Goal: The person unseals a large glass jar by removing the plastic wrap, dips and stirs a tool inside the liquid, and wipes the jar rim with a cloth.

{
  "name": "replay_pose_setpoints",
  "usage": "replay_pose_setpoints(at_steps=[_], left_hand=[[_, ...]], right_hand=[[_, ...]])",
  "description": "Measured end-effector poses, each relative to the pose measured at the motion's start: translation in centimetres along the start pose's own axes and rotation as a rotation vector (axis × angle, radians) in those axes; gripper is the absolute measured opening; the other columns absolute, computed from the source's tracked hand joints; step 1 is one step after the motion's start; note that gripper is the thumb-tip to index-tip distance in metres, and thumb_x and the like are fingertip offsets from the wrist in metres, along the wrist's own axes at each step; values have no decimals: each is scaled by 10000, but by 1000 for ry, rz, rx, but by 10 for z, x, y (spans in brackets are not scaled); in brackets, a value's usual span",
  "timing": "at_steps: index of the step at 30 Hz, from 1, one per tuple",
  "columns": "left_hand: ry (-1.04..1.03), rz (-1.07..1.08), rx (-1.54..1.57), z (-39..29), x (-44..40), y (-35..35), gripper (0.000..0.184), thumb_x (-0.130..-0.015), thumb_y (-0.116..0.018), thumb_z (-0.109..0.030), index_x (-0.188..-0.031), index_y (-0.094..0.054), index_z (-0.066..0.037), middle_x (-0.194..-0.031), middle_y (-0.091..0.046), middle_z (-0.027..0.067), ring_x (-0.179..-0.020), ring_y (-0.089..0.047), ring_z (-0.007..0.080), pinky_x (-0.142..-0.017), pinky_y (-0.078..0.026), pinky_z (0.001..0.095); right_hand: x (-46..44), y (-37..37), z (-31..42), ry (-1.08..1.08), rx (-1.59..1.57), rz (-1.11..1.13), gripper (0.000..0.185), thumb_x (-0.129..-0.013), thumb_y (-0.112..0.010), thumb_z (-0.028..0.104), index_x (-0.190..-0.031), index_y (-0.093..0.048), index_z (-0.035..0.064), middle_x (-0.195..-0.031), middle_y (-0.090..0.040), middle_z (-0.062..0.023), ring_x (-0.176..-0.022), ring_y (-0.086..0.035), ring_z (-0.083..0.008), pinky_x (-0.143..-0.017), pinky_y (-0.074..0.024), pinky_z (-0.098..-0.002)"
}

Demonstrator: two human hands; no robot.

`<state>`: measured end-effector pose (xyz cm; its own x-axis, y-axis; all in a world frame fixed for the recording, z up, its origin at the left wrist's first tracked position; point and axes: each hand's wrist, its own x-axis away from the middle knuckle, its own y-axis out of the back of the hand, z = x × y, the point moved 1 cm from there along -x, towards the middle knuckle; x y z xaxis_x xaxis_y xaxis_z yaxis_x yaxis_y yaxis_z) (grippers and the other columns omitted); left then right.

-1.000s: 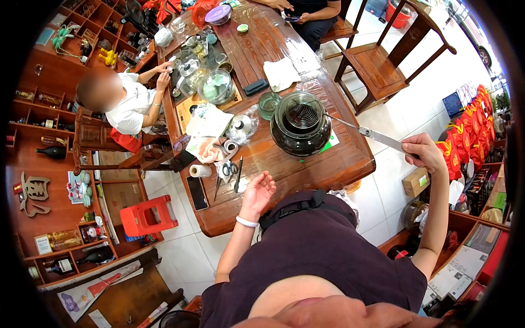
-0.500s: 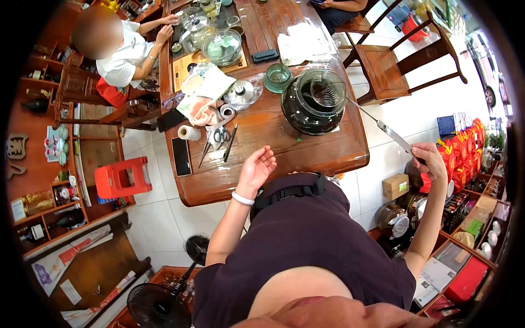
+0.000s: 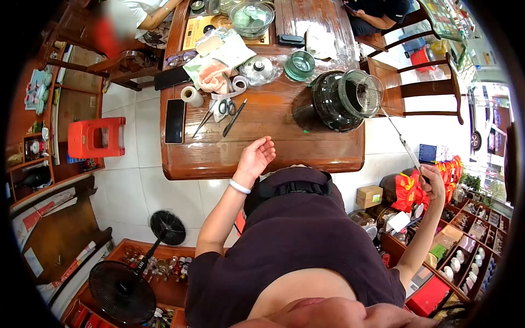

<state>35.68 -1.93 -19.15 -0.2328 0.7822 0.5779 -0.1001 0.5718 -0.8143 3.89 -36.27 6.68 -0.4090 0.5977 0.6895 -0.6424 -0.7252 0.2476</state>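
My right hand [image 3: 433, 181] is closed around the handle of a long metal skimmer [image 3: 407, 148]. The skimmer's coiled wire head [image 3: 368, 93] lies at the mouth of a large dark glass jar [image 3: 331, 104] on the wooden table [image 3: 262, 128]. My left hand [image 3: 256, 157], with a white band at the wrist, is raised near the table's front edge, fingers apart and slightly curled, holding nothing. Beyond it on the table are a black pen [image 3: 234, 118], scissors [image 3: 225, 107] and a black phone [image 3: 175, 121]. A green glass bowl [image 3: 299, 65] stands left of the jar.
At the far left of the table are a tape roll [image 3: 191, 97] and cloths [image 3: 213, 75]. One person [image 3: 139, 19] sits at the upper left, another [image 3: 377, 19] at the upper right. Around are a red stool [image 3: 97, 136], wooden chair [image 3: 432, 90], fan [image 3: 123, 292] and carton [image 3: 369, 196].
The view has turned and shifted, with the jar now farther right. My right hand still holds the skimmer, its handle now pointing more steeply down. My left hand stays raised and empty.
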Motion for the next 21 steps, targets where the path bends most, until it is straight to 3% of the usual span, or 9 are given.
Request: replay_pose_setpoints(at_steps=[5,12,21], left_hand=[[-15,17,43,-6,4,19,154,-839,-494,-137,-920,-566,-27,-796,-612,76,-705,-589,189,-640,-493,301],[36,34,74,-19,7,42,155,-836,-495,-135,-908,-582,-29,-785,-625,93,-706,-598,204,-647,-500,314],[113,-68,-44,-43,9,37,133,-828,-503,-139,-883,-581,-46,-778,-609,66,-696,-586,185,-642,-497,306]], right_hand=[[6,-6,9,-32,35,-71,156,-829,-518,156,-730,-513,35,-488,-446,0,-295,-245,-18,-267,-145,-171],[19,-21,14,-10,62,-110,206,-839,-496,156,-692,-520,15,-485,-433,11,-297,-261,-19,-270,-159,-174],[30,-49,-5,36,-97,-181,155,-817,-518,141,-733,-530,12,-530,-487,-17,-310,-281,-24,-284,-164,-177]])
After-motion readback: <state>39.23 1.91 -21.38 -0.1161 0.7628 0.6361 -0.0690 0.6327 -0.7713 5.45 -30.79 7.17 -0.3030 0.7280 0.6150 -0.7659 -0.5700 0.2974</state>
